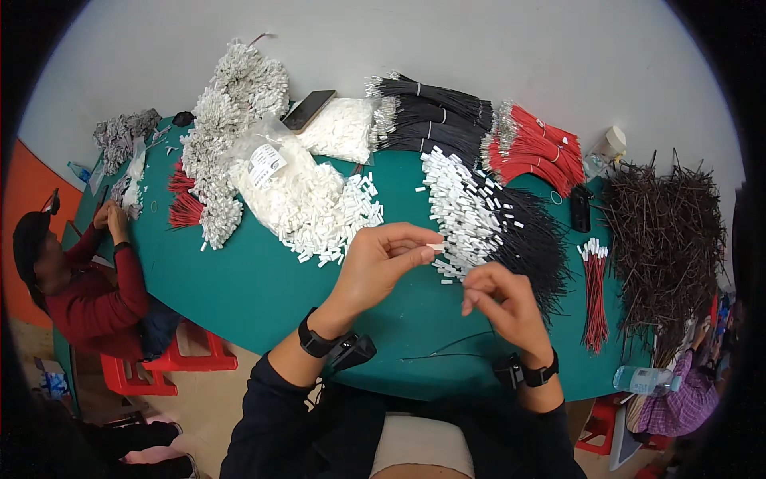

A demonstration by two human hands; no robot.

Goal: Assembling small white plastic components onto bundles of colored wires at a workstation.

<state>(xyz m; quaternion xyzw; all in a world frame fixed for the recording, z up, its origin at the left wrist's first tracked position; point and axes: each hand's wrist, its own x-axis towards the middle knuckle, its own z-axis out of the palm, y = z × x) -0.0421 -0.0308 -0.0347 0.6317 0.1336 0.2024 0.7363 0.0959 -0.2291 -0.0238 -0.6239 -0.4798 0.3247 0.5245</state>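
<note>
Between the thumb and forefinger of my left hand [375,267] is a small white connector housing [436,248]. My right hand [504,307] is just to the right with its fingers curled and thumb tip close to the forefinger; whatever it pinches, if anything, is too small to make out. Just beyond both hands lies a heap of black wires [531,247] with white housings [467,211] on their ends. Loose white housings [331,219] spill from a clear plastic bag [259,164] on the left. A few stray black wires [447,348] rest near the table's front edge.
Bundles of black wires [439,116] and red wires [542,152] line the back of the green table [263,295]. A phone [309,110] lies on another bag. Right are a red wire bundle [595,295], a dark wire pile [666,247] and a bottle [646,380]. A co-worker [96,279] sits left.
</note>
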